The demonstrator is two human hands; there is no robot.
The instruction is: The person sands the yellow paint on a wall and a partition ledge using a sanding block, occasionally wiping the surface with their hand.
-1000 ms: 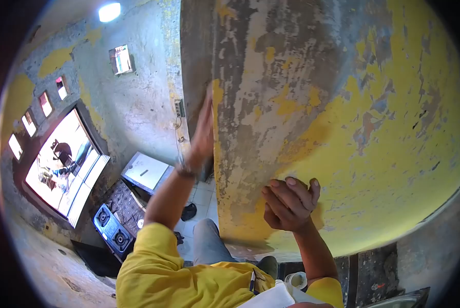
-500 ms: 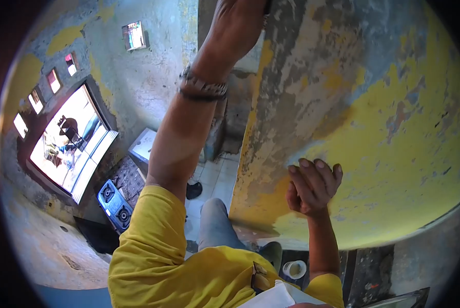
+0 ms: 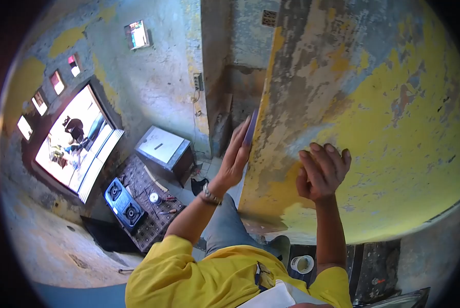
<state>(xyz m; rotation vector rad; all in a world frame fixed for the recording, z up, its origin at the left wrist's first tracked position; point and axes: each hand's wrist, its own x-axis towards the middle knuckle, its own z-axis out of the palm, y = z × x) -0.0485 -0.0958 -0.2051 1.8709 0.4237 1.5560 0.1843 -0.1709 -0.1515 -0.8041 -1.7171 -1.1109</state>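
Observation:
My left hand (image 3: 232, 161), with a metal watch (image 3: 209, 195) on the wrist, presses a thin purple sheet (image 3: 250, 128) along the vertical edge of a wall (image 3: 389, 133). Its fingers lie straight together over the sheet, and the thumb side is partly hidden. That wall carries worn yellow paint, with grey and brown bare patches toward the edge. In front of the yellow part is my right hand (image 3: 323, 172), fingers loosely bent and slightly apart, with nothing visible in it.
On the left, a blue two-burner stove (image 3: 123, 204) sits on a patterned surface (image 3: 153, 220) with several small tools. Behind it stands a white-topped cabinet (image 3: 163, 146). A white bucket (image 3: 303, 264) is low beside my legs. A bright window (image 3: 76, 138) opens in the left wall.
My left hand has come down from high at the top of the view to the middle of the wall edge, bringing the purple sheet into sight. My right hand keeps its pose.

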